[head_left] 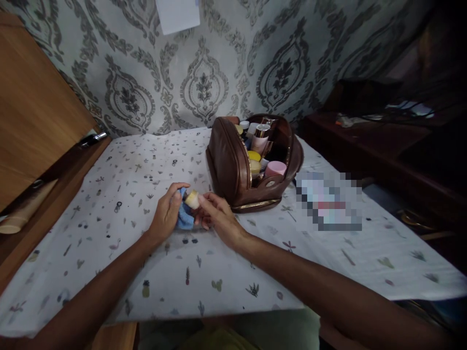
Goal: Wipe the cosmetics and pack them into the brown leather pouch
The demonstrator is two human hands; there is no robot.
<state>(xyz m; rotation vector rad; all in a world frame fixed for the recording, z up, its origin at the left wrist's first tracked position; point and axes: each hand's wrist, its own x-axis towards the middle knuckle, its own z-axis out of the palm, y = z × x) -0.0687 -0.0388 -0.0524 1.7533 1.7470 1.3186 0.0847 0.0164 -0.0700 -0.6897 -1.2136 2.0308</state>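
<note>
My left hand [168, 210] is closed around a blue cloth [186, 219], which hangs below the fingers over the table. Between the two hands is a small cream-coloured bottle [192, 200] with a yellowish band, tilted. The fingertips of my right hand [219, 216] pinch its pale end, while its other end meets the cloth. Just beyond my right hand stands a brown leather cosmetic bag [228, 160], unzipped. Inside it are a pink-lidded jar [276, 168], a yellow-lidded jar [254, 156], a pink bottle with a shiny cap [260, 138] and other containers.
A white patterned cloth [160, 272] covers the table. To the right of the bag lies a flat pixelated object [328, 201]. Wooden furniture [40, 112] borders the left side, with a dark surface [346, 141] at right. Patterned wallpaper [204, 82] rises behind the table.
</note>
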